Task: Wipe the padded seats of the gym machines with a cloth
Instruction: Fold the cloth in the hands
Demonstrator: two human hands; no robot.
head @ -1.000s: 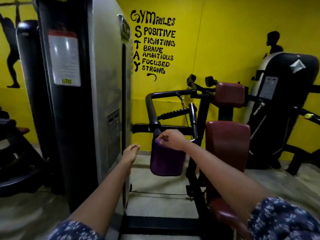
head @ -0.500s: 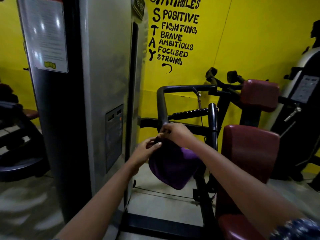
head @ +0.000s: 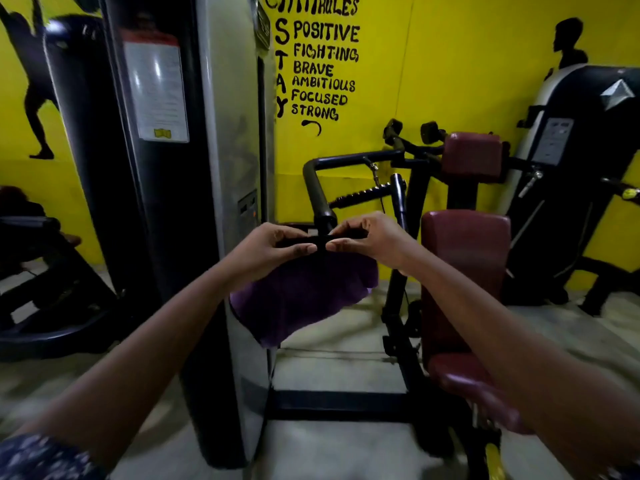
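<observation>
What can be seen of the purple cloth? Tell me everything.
The purple cloth looks soft, like towel fabric, dark violet with a paler hem along its lower left edge. It hangs in loose folds in front of the machine's black frame, not yet on any padded seat. The left hand and right hand both pinch its top edge, thumbs nearly meeting at the middle. Its lower corner droops beside the grey weight-stack housing. Whether it also rests on the bar is unclear.

The cloth [head: 304, 299] is purple, the padded seat [head: 464, 379] and backrest [head: 465, 271] maroon, the machine frame [head: 341, 403] black, the weight-stack housing [head: 228, 133] silver-grey, the wall [head: 467, 64] bright yellow with black lettering [head: 322, 57] and silhouettes, and the sleeve [head: 41, 459] dark blue with a pale floral print
</observation>
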